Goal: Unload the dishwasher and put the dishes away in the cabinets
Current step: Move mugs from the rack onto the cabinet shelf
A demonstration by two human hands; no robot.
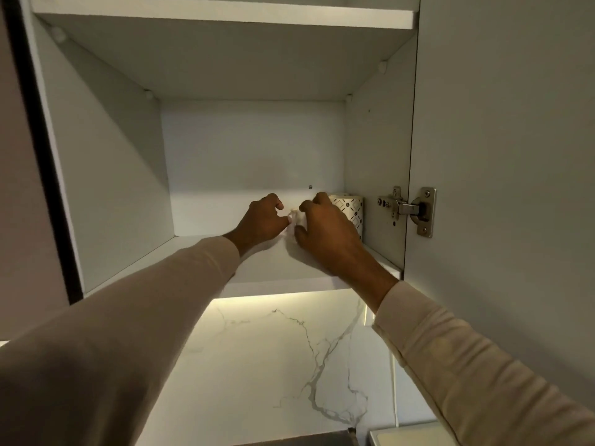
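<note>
Both arms, in beige sleeves, reach up into an open white wall cabinet [106,162]. On its lowest shelf [277,268] a small cream mug [295,217] stands toward the back right, mostly hidden by the hands. The right hand [328,233] is wrapped over the mug's body from the right, fingers curled across its top and thumb low on its front. The left hand [262,220] is at the mug's handle, which shows as a pale loop between the two hands; its fingers are curled, but whether they pinch the handle or only touch it cannot be told. The hands are close together, almost meeting at the mug.

Just behind the right hand, against the cabinet's right wall, stands a second mug [349,209], white with a dark diamond-and-dot pattern. No readable writing or brand shows on either mug.

A metal hinge [407,209] joins the right wall to the open door [502,156]. Below the cabinet, a lit marble-veined backsplash [289,365] runs down, with a white cable [394,387] hanging over it.
</note>
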